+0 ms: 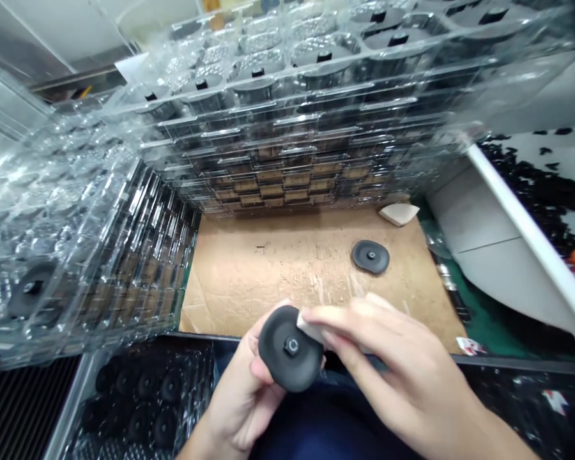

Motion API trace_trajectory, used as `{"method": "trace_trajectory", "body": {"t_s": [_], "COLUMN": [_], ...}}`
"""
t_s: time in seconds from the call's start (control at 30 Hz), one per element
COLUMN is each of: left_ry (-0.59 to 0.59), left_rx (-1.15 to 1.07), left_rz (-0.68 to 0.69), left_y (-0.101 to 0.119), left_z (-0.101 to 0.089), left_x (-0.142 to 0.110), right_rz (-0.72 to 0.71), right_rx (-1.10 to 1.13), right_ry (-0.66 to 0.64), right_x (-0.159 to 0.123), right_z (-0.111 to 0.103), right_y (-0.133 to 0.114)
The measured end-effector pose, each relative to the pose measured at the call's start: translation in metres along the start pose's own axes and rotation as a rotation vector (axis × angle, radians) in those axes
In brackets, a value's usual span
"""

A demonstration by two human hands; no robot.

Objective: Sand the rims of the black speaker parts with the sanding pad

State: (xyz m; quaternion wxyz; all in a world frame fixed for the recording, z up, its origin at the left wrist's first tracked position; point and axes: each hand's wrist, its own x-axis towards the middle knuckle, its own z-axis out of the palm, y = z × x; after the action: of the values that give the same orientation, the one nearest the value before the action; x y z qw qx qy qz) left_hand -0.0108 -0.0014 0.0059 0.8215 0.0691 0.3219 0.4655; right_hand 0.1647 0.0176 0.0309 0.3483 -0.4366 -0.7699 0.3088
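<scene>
My left hand (pixel 242 396) grips a round black disc (pixel 287 350) with a small metal hub in its middle, held up at the near edge of the cardboard mat (pixel 268 268). My right hand (pixel 393 364) reaches in from the right and pinches a small white piece (pixel 311 329) against the disc's upper right edge. A second black disc (pixel 370 257) lies flat on the mat, farther back and to the right, touched by neither hand.
Tall stacks of clear plastic trays (pixel 292 115) holding black discs wall the back, with another tray stack (pixel 62 243) on the left. A tray of discs (pixel 144 396) sits low at the near left. A white wedge (pixel 399 213) rests at the mat's far right corner. A white bin (pixel 508 243) stands right.
</scene>
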Motion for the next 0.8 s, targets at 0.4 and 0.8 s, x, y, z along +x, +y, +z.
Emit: {"method": "trace_trajectory", "body": {"t_s": [0.4, 0.8], "left_ry": [0.109, 0.101], "left_rx": [0.136, 0.140], "left_rz": [0.077, 0.059], "left_y": [0.002, -0.003], "left_z": [0.003, -0.001], "left_x": [0.000, -0.006], "right_rz": [0.662, -0.047], "right_rx": [0.321, 0.035], "right_ry": [0.057, -0.023], "right_x": [-0.065, -0.006], "right_z": [0.051, 0.010], "right_y": [0.054, -0.005]}}
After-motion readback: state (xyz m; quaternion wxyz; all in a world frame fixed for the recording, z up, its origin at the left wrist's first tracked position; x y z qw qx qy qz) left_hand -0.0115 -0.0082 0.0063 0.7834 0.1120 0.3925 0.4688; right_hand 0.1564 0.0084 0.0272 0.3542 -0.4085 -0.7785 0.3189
